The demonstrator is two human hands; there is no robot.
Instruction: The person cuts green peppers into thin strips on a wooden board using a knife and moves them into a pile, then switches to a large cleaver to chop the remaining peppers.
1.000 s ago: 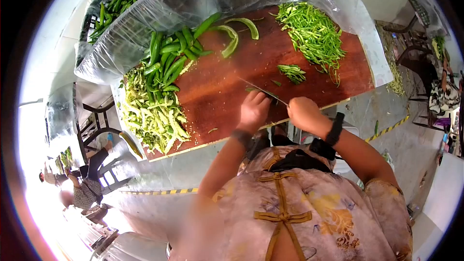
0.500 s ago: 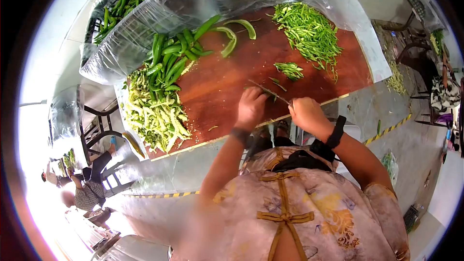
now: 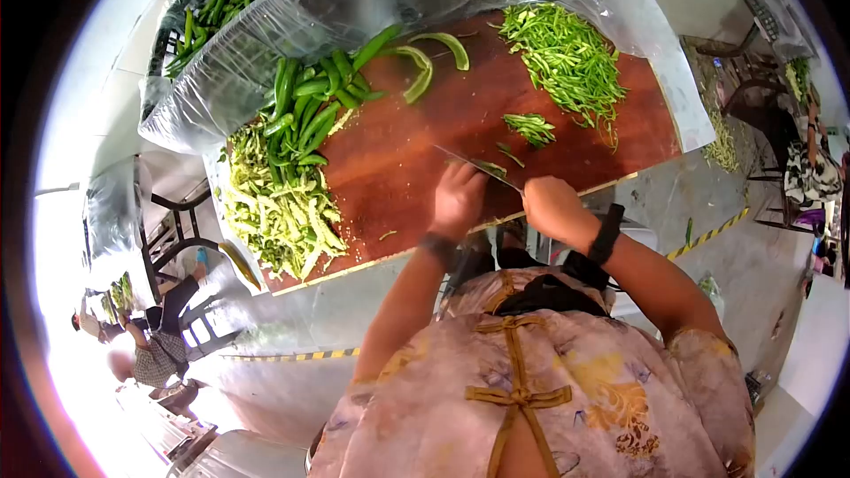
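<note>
My right hand (image 3: 558, 211) is closed round the handle of a knife (image 3: 467, 160), whose thin blade slants up and left across the board, in front of my left fingertips. My left hand (image 3: 458, 201) is curled down near the front edge, fingers pressed together on a piece of green pepper (image 3: 490, 168), mostly hidden by hand and blade. Just beyond lies a small bunch of cut pepper strips (image 3: 529, 129), with a few loose slivers (image 3: 510, 156) nearer the knife. A large heap of shredded green pepper (image 3: 567, 62) covers the far right of the board.
Whole green peppers (image 3: 305, 106) lie at left above a pile of pale pepper cores (image 3: 279, 208). Two hollowed pepper halves (image 3: 418, 73) rest at the back of the reddish-brown board (image 3: 390, 155). A plastic-lined crate (image 3: 239, 0) holds more peppers. Another person (image 3: 159, 350) is at far left.
The knife has shifted left and turned flatter, its tip now beyond my left fingers. My right hand has moved slightly left with it; my left hand stays nearly in place.
</note>
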